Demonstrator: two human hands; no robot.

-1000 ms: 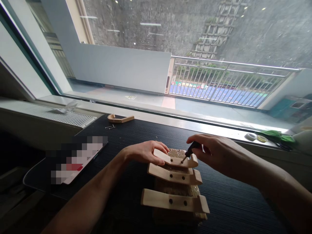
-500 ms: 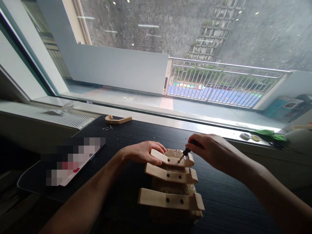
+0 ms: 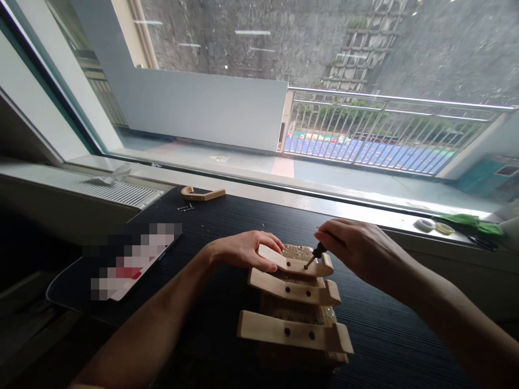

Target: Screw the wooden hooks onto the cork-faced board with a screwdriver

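My right hand (image 3: 352, 240) is closed around the dark handle of a screwdriver (image 3: 319, 250). Its shaft slants down, with the tip at the right-hand hole of the farthest wooden hook (image 3: 297, 265). Gripping that hook's left end is my left hand (image 3: 249, 250), thumb along the near side. Two more pale wooden hooks, a middle one (image 3: 267, 282) and a near one (image 3: 265, 327), lie parallel, each with two dark holes. All three rest across a rough-surfaced wooden board (image 3: 298, 252), mostly hidden under them.
A loose wooden hook (image 3: 206, 195) lies at the table's far left, beside several screws (image 3: 186, 207). A blurred-out flat object (image 3: 141, 262) is on the left of the black table (image 3: 227, 216). Tape rolls (image 3: 425, 225) and a green cloth (image 3: 466, 222) sit on the windowsill.
The whole view has shifted slightly, so things appear farther right. Both hands keep their hold, and the screwdriver tip stays at the same hole.
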